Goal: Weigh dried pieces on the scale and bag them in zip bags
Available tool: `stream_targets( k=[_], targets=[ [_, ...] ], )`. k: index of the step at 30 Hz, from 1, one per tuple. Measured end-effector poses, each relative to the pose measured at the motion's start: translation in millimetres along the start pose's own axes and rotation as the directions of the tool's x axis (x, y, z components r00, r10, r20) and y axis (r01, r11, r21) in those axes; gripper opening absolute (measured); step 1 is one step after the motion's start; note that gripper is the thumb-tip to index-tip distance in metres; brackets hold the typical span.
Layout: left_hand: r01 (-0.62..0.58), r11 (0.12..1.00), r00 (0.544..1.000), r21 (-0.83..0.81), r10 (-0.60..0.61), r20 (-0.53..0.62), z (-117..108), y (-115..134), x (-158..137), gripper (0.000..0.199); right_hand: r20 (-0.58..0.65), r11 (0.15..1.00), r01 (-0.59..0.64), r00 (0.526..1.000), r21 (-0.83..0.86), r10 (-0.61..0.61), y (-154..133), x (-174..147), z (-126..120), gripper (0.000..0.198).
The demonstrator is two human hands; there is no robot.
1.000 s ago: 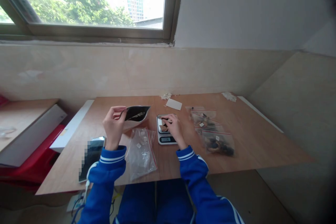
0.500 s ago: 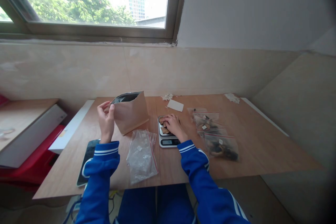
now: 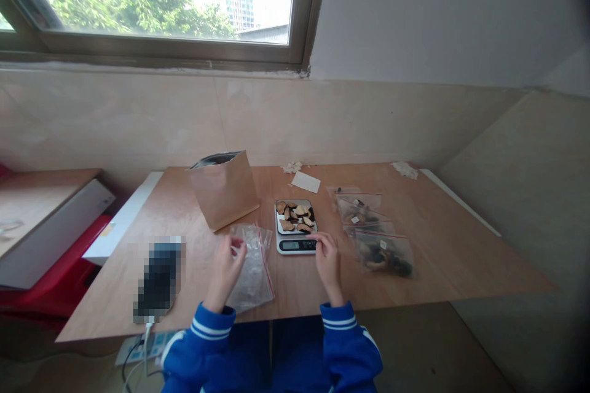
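My left hand (image 3: 227, 267) is over the left side of the clear zip bags (image 3: 252, 279), fingers loosely curled, with nothing visible in them. Beside the right edge of the digital kitchen scale (image 3: 297, 245) is my right hand (image 3: 329, 261), its forefinger reaching toward the platform corner and no object in its grasp. Several pale dried slices (image 3: 302, 210) with dark rims lie spread on the scale's platform. Behind my left hand stands a brown kraft pouch (image 3: 225, 193), upright, its dark-lined mouth open.
To the right lie several filled zip bags (image 3: 385, 252) holding dark and tan dried pieces. A white card (image 3: 306, 182) and pale crumbs (image 3: 292, 167) are at the back. On the left is a phone (image 3: 159, 279) with a cable plugged in.
My left hand has let go of the kraft pouch and come down toward the clear bags. My right hand has moved off the slices to the scale's right side, uncovering them.
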State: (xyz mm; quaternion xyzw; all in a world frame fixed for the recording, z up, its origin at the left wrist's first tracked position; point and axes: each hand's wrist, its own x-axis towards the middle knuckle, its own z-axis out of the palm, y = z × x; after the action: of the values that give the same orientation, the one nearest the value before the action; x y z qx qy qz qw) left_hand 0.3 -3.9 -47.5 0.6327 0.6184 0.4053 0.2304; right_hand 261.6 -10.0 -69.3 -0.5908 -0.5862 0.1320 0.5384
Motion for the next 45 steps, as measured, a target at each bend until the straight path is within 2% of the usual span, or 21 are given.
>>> stream_targets(
  k=[2,4,7,10,14,17,19,22,26,28,31,33,35,37,39,41,43,45],
  targets=[
    [-0.039,0.983,0.989,0.180,0.012,0.148,22.2,-2.7,-22.5,0.030,-0.046,0.998,-0.063,0.997,0.025,0.064,2.8,-19.4,-0.4,0.029],
    [-0.071,0.931,0.976,0.359,-0.010,0.217,38.2,-2.0,-38.5,0.034,-0.036,0.992,-0.114,0.993,0.059,0.116,5.4,-35.7,0.9,0.027],
    [-0.083,0.840,0.977,0.537,-0.037,0.211,49.1,3.8,-47.0,0.037,0.076,0.976,-0.176,0.983,0.129,0.168,4.1,-53.1,4.6,0.027],
    [-0.071,0.813,0.977,0.577,-0.061,0.206,50.6,7.7,-42.7,0.032,0.203,0.966,-0.214,0.962,0.149,0.181,-7.3,-62.3,12.2,0.028],
    [-0.112,0.887,0.970,0.448,0.000,0.241,50.1,5.8,-36.8,0.023,0.316,0.960,-0.214,0.937,0.182,0.149,-28.7,-67.3,32.3,0.025],
    [-0.175,0.960,0.951,0.219,0.107,0.291,49.3,7.0,-38.0,0.025,0.338,0.922,-0.306,0.916,0.238,0.217,-38.1,-69.3,49.0,0.024],
    [-0.199,0.977,0.935,0.077,0.166,0.312,48.4,11.3,-40.5,0.027,0.351,0.882,-0.362,0.902,0.302,0.251,-40.7,-69.3,55.9,0.027],
    [-0.180,0.983,0.928,-0.048,0.185,0.324,47.2,21.2,-44.0,0.027,0.387,0.837,-0.406,0.885,0.367,0.260,-43.6,-66.8,57.8,0.030],
    [-0.155,0.978,0.915,-0.138,0.195,0.352,44.5,32.8,-46.5,0.026,0.391,0.818,-0.418,0.883,0.396,0.262,-45.9,-62.2,52.3,0.035],
    [-0.127,0.979,0.937,-0.158,0.170,0.304,40.6,35.7,-46.2,0.026,0.352,0.811,-0.439,0.883,0.387,0.310,-42.6,-60.4,49.1,0.039],
    [-0.033,0.988,0.996,-0.150,0.045,0.078,30.6,37.2,-41.7,0.028,0.253,0.774,-0.513,0.858,0.371,0.447,-32.8,-56.8,42.9,0.048],
    [0.008,0.991,0.999,-0.134,-0.014,-0.044,22.9,37.7,-35.1,0.030,0.257,0.761,-0.533,0.846,0.371,0.467,-27.3,-52.6,36.8,0.050],
    [0.019,0.992,0.996,-0.125,-0.029,-0.083,16.3,38.5,-26.0,0.031,0.344,0.788,-0.500,0.856,0.359,0.386,-24.6,-45.6,29.3,0.047],
    [0.026,0.993,0.996,-0.119,-0.035,-0.080,11.7,39.9,-15.4,0.032,0.397,0.848,-0.416,0.876,0.330,0.275,-23.0,-34.9,20.9,0.042],
    [0.020,0.994,0.997,-0.109,-0.029,-0.077,8.7,41.4,-4.4,0.032,0.333,0.914,-0.301,0.920,0.272,0.204,-18.8,-19.7,12.1,0.039],
    [-0.004,0.995,0.995,-0.095,-0.006,-0.100,6.2,42.2,6.0,0.031,0.184,0.966,-0.190,0.970,0.177,0.157,-9.9,-1.0,4.1,0.039],
    [-0.020,0.997,0.990,-0.070,0.010,-0.139,4.2,42.4,15.5,0.029,0.071,0.995,-0.080,0.995,0.053,0.076,2.5,18.5,-1.5,0.040],
    [-0.016,0.999,0.984,-0.052,0.006,-0.179,3.8,42.4,23.9,0.026,0.069,0.997,0.030,0.997,-0.068,-0.025,16.1,35.6,-3.0,0.042]
  ],
)
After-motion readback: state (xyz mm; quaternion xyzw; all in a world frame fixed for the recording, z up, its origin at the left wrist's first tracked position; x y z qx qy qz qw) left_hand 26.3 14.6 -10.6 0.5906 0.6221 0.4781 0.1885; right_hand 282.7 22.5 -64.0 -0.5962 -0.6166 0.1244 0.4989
